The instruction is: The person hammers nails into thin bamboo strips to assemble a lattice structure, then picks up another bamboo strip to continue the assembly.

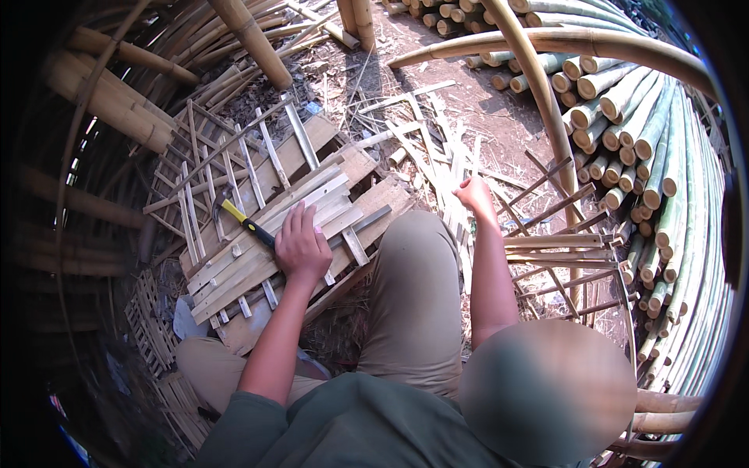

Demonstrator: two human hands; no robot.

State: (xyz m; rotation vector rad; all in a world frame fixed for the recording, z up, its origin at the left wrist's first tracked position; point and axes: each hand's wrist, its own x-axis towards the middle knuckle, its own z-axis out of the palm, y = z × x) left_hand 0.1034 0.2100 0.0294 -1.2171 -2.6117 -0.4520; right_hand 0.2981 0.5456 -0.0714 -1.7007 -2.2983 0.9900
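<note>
My left hand (303,243) lies over a row of flat bamboo slats (269,234), its fingers stretched out and close together. Beside its outer edge is a claw hammer (243,222) with a yellow and black handle; the handle's end meets the hand, and the head points away to the left. The slats rest across thinner crosspieces on wooden boards (382,204). My right hand (474,196) is off to the right, above scattered bamboo strips (437,156). Its fingers are pinched together; what is between them is too small to make out. A pale strip shows just beyond the fingertips.
Left of the boards stand lattice frames of thin bamboo (222,160). Cut green bamboo poles (663,187) are stacked on the right. A rack of brown sticks (558,249) stands beside my right forearm. Curved bamboo poles (538,78) and an upright post (253,43) rise ahead.
</note>
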